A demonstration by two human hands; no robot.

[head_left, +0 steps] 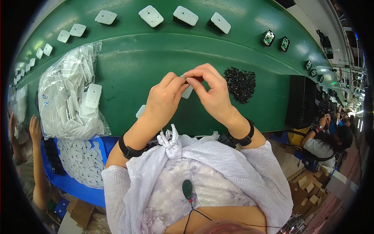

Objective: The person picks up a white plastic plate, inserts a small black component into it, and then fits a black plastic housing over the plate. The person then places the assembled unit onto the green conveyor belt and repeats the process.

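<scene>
Between the fingers (202, 73) sits a small, mostly hidden piece (184, 76).

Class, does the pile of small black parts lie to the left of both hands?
No, the pile of small black parts lies on the green table, right of the right hand.

I've got left hand (165, 93) and right hand (213, 91) meeting over mid-bench (128, 50), small piece (184, 77) between fingertips. One plate (187, 92) under the hands, another beside left wrist (140, 112). Plate bag (58, 85) left; bin (83, 192) of plates off near edge, just this side of it. Small-parts heap (240, 85) right, box (301, 101) further right. Far side: plate row (151, 16) left to centre, board units (269, 38) right.
</scene>
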